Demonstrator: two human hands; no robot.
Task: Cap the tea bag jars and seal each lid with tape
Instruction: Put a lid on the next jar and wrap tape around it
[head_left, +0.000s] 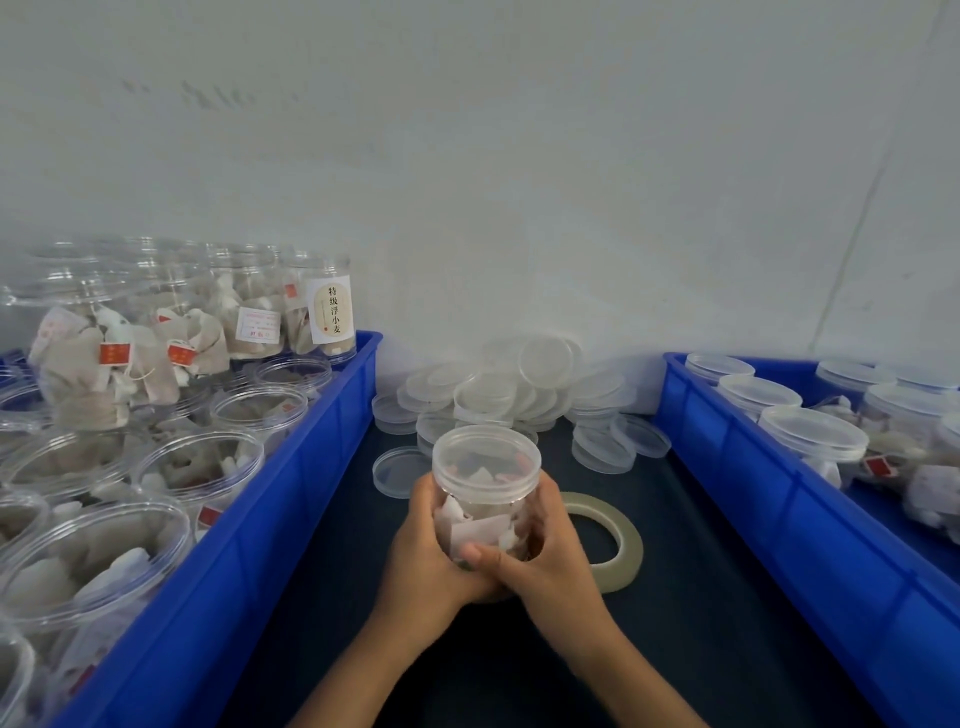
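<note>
A clear plastic jar of tea bags (485, 486) with a clear lid on top is held upright over the dark table in the middle. My left hand (426, 551) wraps its left side and my right hand (545, 551) wraps its right side, with the right thumb across the jar's front. A roll of translucent tape (615, 540) lies flat on the table just right of my right hand. A pile of loose clear lids (519, 395) sits behind the jar against the wall.
A blue bin (249, 545) on the left holds several open jars of tea bags, with more stacked at its back. A blue bin (810, 525) on the right holds several capped jars. A white wall rises behind the dark table (675, 649).
</note>
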